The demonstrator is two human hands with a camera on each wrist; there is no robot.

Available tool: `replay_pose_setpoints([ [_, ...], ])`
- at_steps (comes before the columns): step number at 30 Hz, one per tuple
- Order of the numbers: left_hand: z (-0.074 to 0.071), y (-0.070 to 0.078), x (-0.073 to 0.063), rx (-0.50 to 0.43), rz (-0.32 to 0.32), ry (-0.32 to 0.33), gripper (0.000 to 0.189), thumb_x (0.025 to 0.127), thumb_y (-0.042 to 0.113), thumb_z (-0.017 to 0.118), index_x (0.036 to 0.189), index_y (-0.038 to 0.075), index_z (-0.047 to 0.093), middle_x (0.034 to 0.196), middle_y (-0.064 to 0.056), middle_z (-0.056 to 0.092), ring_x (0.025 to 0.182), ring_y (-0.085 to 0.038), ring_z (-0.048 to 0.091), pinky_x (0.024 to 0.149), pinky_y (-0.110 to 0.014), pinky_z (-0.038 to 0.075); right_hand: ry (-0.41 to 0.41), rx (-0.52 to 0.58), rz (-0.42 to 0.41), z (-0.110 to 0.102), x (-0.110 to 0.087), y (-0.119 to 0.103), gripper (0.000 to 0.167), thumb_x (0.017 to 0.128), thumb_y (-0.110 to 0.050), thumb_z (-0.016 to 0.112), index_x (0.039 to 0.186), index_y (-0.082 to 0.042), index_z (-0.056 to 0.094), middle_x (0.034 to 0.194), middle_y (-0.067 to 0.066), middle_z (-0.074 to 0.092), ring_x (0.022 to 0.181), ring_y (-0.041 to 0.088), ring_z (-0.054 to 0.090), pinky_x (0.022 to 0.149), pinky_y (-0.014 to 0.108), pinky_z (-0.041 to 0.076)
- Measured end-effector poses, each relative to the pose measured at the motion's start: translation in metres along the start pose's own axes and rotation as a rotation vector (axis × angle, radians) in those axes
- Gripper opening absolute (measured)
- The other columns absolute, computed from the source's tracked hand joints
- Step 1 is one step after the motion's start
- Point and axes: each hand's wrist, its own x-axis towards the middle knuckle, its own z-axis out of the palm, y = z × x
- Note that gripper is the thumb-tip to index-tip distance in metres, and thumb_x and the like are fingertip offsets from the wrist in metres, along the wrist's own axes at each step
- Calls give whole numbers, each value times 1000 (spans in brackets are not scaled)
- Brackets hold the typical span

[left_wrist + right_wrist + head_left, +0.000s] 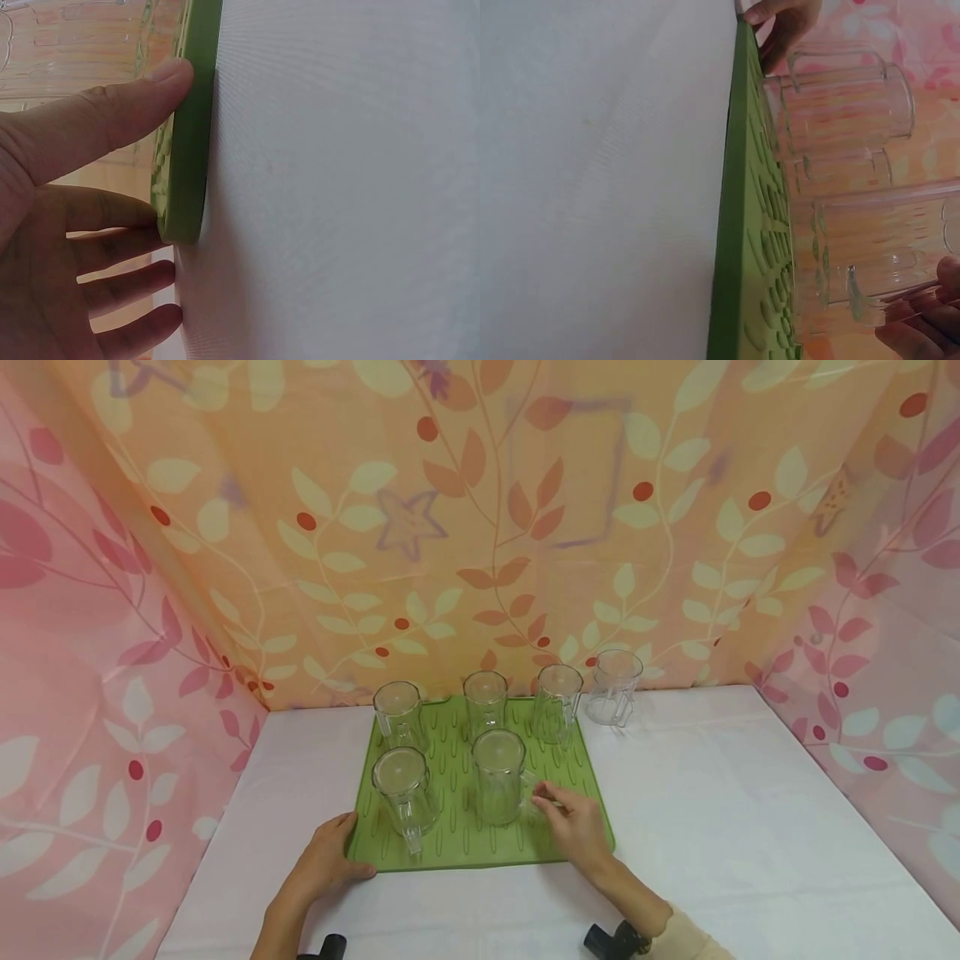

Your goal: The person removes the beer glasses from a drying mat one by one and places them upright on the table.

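My left hand [327,853] rests at the near left corner of a green ridged mat [450,852]. In the left wrist view its thumb lies on the mat's front edge, with the fingers spread along the left side. A clear glass mug [498,781] stands on the mat, right of the middle. My right hand [576,827] holds this mug's handle [866,304] between thumb and fingers. Left of it, another glass mug [405,785] stands with its handle towards the front edge.
Along the mat's back edge stand three more glass mugs, at the left [399,718], middle [486,706] and right [557,706]. One further glass mug [615,687] is off the mat, on the white tabletop [712,793]. Patterned cloth [480,527] hangs behind and on both sides.
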Motion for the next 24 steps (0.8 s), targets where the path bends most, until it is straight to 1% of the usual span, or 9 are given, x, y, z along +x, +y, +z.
replay_pose_setpoints([
  [4,1,-1,0,2,-1,1,99,65,25,89,141,-14,38,144,-34,42,134,-54,35,108,-66,33,-7,0,-14,-4,3,0,10,78,8,74,88,6,73,79,15,74,72,19,74,64,13,57],
  [8,1,-1,0,2,-3,0,99,66,26,89,141,-13,38,144,-33,42,135,-54,34,108,-65,33,-12,-12,-18,-8,7,-1,9,78,7,74,87,7,73,79,13,74,71,19,74,63,12,56],
  [17,1,-2,1,2,0,1,99,65,25,89,141,-14,39,143,-34,42,134,-54,35,109,-65,33,-21,-6,13,-17,16,-4,10,80,6,73,90,4,74,81,10,75,71,20,74,63,11,56],
  [24,1,-1,1,1,-5,-5,99,65,25,89,141,-14,39,143,-34,42,134,-54,35,108,-66,33,-21,6,21,-24,24,-8,7,82,4,72,88,1,74,80,9,75,71,20,74,63,11,56],
])
